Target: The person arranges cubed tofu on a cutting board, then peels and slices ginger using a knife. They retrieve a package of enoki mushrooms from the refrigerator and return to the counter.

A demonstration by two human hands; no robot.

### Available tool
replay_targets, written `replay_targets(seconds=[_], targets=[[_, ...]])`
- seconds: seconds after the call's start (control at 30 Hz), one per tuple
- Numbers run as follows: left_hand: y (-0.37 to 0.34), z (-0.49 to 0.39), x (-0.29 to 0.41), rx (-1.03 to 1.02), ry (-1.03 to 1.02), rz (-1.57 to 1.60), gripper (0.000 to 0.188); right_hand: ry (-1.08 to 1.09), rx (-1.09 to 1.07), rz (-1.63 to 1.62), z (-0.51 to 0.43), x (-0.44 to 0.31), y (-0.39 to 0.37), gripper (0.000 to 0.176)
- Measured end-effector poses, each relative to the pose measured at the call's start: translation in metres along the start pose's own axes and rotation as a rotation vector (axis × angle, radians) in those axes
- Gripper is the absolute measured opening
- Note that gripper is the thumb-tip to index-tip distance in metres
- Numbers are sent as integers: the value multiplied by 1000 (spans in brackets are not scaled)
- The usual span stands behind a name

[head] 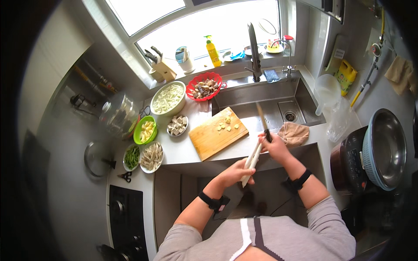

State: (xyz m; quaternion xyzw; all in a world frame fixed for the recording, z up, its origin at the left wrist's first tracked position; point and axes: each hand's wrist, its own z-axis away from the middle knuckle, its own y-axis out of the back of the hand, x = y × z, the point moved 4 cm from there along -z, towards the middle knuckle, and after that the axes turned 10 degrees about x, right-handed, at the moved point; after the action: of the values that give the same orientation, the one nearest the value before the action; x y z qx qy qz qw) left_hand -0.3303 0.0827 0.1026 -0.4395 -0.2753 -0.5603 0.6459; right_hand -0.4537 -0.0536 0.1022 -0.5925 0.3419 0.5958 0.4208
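My left hand [239, 172] grips long white stalks [252, 160], which look like scallion or leek, in front of the counter's edge. My right hand [275, 146] holds a knife [263, 120] by its dark handle, blade pointing towards the sink, and its fingers touch the stalks' upper ends. Beyond my hands, a wooden cutting board [212, 135] lies on the counter with several pale yellow slices [227, 125], perhaps ginger, on it. A brown cloth [294, 133] is at the sink's front edge, just right of my right hand.
Left of the board stand a bowl of chopped pale vegetable [168, 99], a red colander [203, 86], a dish of cubes [177, 126], a green bowl [146, 130] and plates of greens [132, 158] and pale strips [152, 157]. Scissors [125, 176] lie near the stove [127, 215]. A steel sink [261, 107] is behind.
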Motion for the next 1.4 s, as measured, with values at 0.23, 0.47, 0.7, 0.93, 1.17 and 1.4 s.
replay_targets(seconds=[0.23,0.47,0.7,0.93,1.17,1.4], targets=[[58,-102,63,164,-78,255,26,-141,238,229,-123,-29,62,32],[91,-193,103,250,-83,444,31,-90,79,153,-270,-52,53,22],[95,-261,107,341,-62,576,34,73,-201,270,-385,-20,15,41],[88,-306,119,394,-90,576,36,150,-282,329,-387,-10,14,36],[85,-335,110,443,-74,536,23,333,-68,402,-358,20,53,40],[75,-330,95,457,126,460,37,-127,-162,-56,-345,77,55,52]])
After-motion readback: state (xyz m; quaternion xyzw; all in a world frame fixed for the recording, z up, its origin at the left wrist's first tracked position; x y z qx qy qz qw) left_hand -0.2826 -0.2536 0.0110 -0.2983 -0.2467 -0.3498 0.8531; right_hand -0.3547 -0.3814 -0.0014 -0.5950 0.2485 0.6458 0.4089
